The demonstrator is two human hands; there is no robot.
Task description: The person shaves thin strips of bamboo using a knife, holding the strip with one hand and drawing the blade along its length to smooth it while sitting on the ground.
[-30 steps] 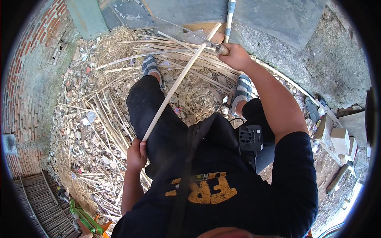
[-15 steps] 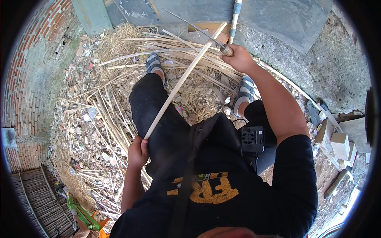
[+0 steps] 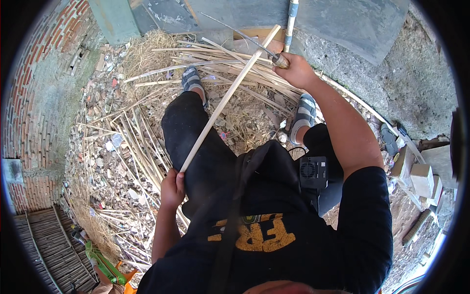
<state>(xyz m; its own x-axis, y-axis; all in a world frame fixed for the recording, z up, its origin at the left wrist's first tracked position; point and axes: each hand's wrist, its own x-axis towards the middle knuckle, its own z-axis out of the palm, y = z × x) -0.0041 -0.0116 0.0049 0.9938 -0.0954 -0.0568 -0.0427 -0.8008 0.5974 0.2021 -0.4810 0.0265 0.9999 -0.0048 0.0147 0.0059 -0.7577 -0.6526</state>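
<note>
My left hand (image 3: pixel 172 190) is closed round the near end of a long pale wooden strip (image 3: pixel 215 115). The strip slants up and to the right across my left thigh, its far end near the wall. In my right hand (image 3: pixel 295 70) is the wooden handle of a long knife (image 3: pixel 240 34). The narrow dark blade points up and to the left, seen nearly edge-on. It crosses the strip near the far end; whether they touch I cannot tell.
Loose wooden strips (image 3: pixel 196 54) lie between and beyond my sandalled feet, with another pile (image 3: pixel 139 142) to the left. Rubble and dry straw cover the ground. A brick wall (image 3: pixel 34 98) rises at left. Pale blocks (image 3: pixel 422 179) and a brush (image 3: pixel 416 227) lie at right.
Almost nothing differs. The whole view has shifted slightly; both hands keep their hold on the strip and the knife.
</note>
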